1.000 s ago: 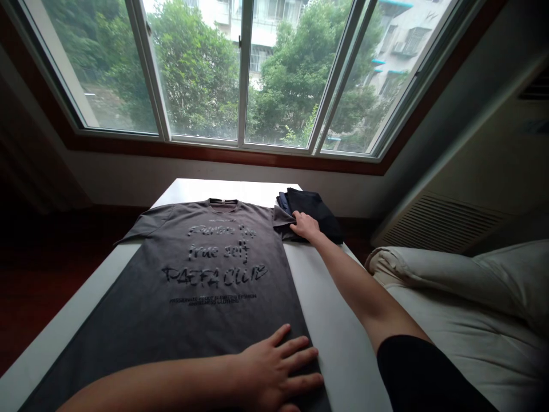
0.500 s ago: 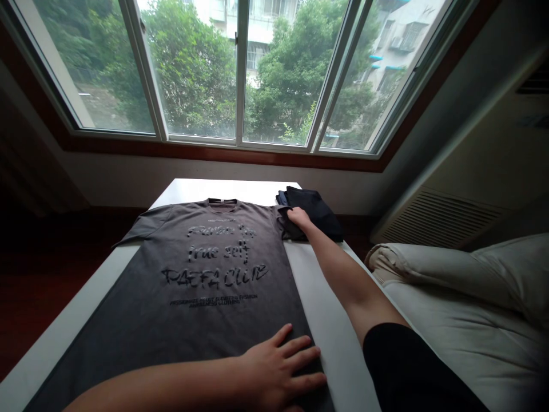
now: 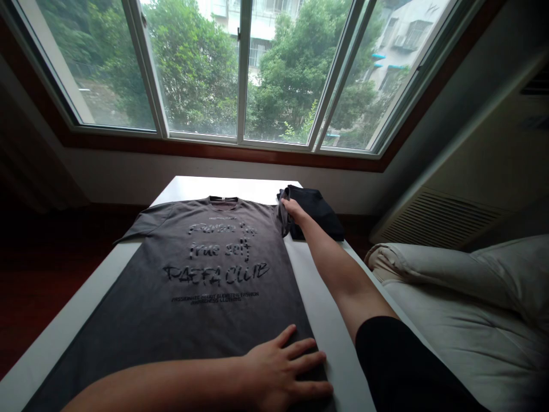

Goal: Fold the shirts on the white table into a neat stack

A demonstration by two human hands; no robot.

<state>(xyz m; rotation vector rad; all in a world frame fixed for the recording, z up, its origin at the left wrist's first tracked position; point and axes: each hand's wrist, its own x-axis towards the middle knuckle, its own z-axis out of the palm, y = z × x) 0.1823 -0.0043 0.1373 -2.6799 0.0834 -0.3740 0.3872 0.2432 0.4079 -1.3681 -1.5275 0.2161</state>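
Note:
A dark grey T-shirt (image 3: 141,309) with raised lettering lies spread, front up, on a white table (image 3: 334,320), its collar toward the window. My left hand (image 3: 287,369) rests flat on the shirt's lower right side, fingers spread. Reaching to the far end, my right hand (image 3: 294,210) pinches the T-shirt's right sleeve, which is lifted and bunched at the fingertips. Just beyond that hand sits a folded dark garment stack (image 3: 319,212), partly covered by the sleeve and hand.
A wide window (image 3: 240,86) spans the wall behind the table. On the right stands a pale padded seat or bedding (image 3: 463,309), close to the table's edge. A slatted vent panel (image 3: 441,217) is behind it. Dark reddish floor (image 3: 43,292) shows on the left.
My right hand has moved slightly left and up, raising the sleeve and folding it inward. My left hand stays flat on the shirt, shifted only slightly in view.

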